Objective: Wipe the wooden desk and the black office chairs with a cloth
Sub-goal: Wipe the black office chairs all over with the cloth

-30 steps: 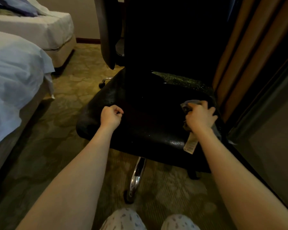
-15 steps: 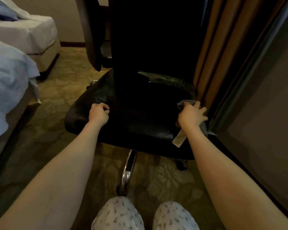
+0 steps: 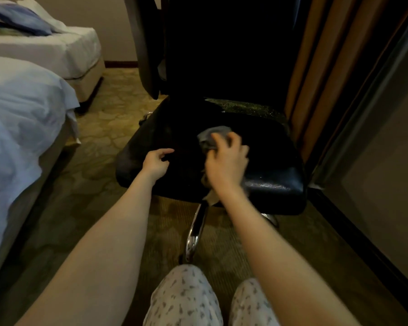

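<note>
Status: mid-wipe on the seat (image 3: 269,149) of the black chair (image 3: 222,85). Our right grip (image 3: 226,161) is clenched round the grey cloth (image 3: 210,137) and presses it down at about the seat's middle. Our left grip (image 3: 154,162) rests on the seat's left front, fingers loose, holding nothing. Cloth is bunched: the wad pokes out past the fingers on the far side and a pale tail hangs below the wrist at the seat's front edge, so its long axis runs roughly near-to-far. Chair faces us, front edge nearest, backrest (image 3: 233,43) upright on the far side, so its long axis is vertical. One chrome leg (image 3: 194,231) of the base points our way. Progress, our judgement: the seat's right front has a sheen that could be damp, so it's probably covered. The speckled patch (image 3: 245,105) at the rear right looks unwiped. The backrest is too dark to tell. A second chair (image 3: 144,43) stands just behind on the left, with nothing to show it's been wiped. Tabletop isn't in view, so we can't score it. Bed (image 3: 21,114) to the left, curtain (image 3: 316,67) just beside the chair on the right.
</note>
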Motion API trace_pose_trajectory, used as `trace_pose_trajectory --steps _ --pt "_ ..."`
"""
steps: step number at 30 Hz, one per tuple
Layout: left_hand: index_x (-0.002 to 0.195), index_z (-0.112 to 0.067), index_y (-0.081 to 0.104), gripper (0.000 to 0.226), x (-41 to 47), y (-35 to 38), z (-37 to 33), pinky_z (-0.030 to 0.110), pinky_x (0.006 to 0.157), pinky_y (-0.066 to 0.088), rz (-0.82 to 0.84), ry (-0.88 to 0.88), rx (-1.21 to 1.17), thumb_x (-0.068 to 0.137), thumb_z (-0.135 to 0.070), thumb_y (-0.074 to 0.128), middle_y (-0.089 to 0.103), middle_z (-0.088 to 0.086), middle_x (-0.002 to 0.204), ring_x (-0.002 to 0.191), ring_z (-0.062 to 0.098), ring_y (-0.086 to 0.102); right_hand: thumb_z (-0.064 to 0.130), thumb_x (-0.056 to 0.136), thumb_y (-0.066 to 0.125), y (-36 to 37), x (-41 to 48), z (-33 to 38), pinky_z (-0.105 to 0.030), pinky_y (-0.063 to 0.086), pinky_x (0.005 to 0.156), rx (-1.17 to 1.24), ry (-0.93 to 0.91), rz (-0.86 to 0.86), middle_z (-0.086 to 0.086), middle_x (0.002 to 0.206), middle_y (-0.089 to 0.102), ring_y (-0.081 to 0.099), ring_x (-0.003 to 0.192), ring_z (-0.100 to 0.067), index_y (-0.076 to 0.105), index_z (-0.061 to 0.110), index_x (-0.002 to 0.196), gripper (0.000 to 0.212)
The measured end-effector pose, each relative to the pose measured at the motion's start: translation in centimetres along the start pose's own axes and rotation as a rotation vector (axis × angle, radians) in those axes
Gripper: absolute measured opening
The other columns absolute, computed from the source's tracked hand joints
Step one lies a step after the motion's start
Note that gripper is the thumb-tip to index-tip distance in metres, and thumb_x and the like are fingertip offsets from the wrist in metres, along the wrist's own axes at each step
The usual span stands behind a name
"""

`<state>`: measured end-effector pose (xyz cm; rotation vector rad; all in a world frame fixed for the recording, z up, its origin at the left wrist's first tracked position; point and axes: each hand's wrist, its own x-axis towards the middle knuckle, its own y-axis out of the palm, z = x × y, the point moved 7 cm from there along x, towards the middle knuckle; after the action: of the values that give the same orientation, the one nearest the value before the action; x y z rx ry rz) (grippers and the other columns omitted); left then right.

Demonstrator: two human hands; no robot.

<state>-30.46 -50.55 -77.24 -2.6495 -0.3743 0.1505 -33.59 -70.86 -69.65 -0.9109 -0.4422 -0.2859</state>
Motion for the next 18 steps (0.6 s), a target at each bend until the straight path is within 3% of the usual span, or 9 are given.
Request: trace_pose_trajectory --steps 1,3,5,7,12,18 --pt "0.127 -0.011 0.055 0.041 -0.2 0.0 0.0 0.029 0.088 0.047 -0.021 0.012 0.011 0.094 0.008 0.040 0.050 0.012 0.133 0.117 0.025 0.051 0.023 0.089 0.054 1.9 -1.6 1.7 -0.045 0.036 0.095 -0.019 -0.036 0.043 -0.008 0.145 0.034 0.037 0.120 -0.035 0.048 0.027 0.135 0.047" --pt "0.119 -0.010 0.057 0.037 -0.4 0.0 0.2 0.033 0.096 0.045 -0.087 0.033 0.002 0.091 0.009 0.044 0.055 0.015 0.126 0.119 0.028 0.051 0.023 0.081 0.066 5.0 -4.6 3.6 -0.049 0.044 0.090 -0.052 -0.100 0.136 -0.013 0.139 0.042 0.045 0.114 -0.039 0.054 0.025 0.129 0.049" --pt "0.116 -0.012 0.056 0.035 -0.3 0.4 0.7 0.040 0.103 0.042 -0.100 0.025 -0.026 0.088 0.008 0.050 0.052 0.017 0.130 0.125 0.030 0.047 0.025 0.062 0.082 7.0 -6.4 3.7 -0.053 0.053 0.075 -0.135 -0.175 0.197 -0.015 0.126 0.054 0.056 0.102 -0.041 0.062 0.024 0.118 0.060" --pt "0.121 -0.011 0.055 0.040 0.0 0.4 1.0 0.038 0.103 0.041 -0.103 0.005 -0.003 0.087 0.010 0.051 0.046 0.015 0.137 0.131 0.028 0.041 0.028 0.052 0.087 7.6 -6.6 2.8 -0.052 0.054 0.071 -0.227 -0.263 0.194 -0.013 0.122 0.055 0.057 0.100 -0.040 0.063 0.027 0.115 0.068" --pt "0.112 -0.017 0.057 0.047 0.5 0.2 1.0 0.030 0.102 0.039 -0.188 -0.015 0.071 0.084 0.018 0.041 0.041 0.012 0.137 0.129 0.022 0.042 0.022 0.058 0.083 5.0 -6.3 -1.3 -0.053 0.051 0.073 -0.260 -0.330 0.062 -0.011 0.125 0.039 0.037 0.105 -0.037 0.064 0.025 0.117 0.062" --pt "0.115 -0.013 0.057 0.044 -0.4 0.5 0.2 0.034 0.107 0.037 -0.202 0.010 0.127 0.084 0.015 0.043 0.039 0.015 0.136 0.126 0.025 0.043 0.018 0.072 0.075 0.7 -4.9 -7.2 -0.058 0.045 0.082 -0.269 -0.190 0.039 -0.018 0.132 0.046 0.045 0.110 -0.046 0.059 0.022 0.124 0.054"
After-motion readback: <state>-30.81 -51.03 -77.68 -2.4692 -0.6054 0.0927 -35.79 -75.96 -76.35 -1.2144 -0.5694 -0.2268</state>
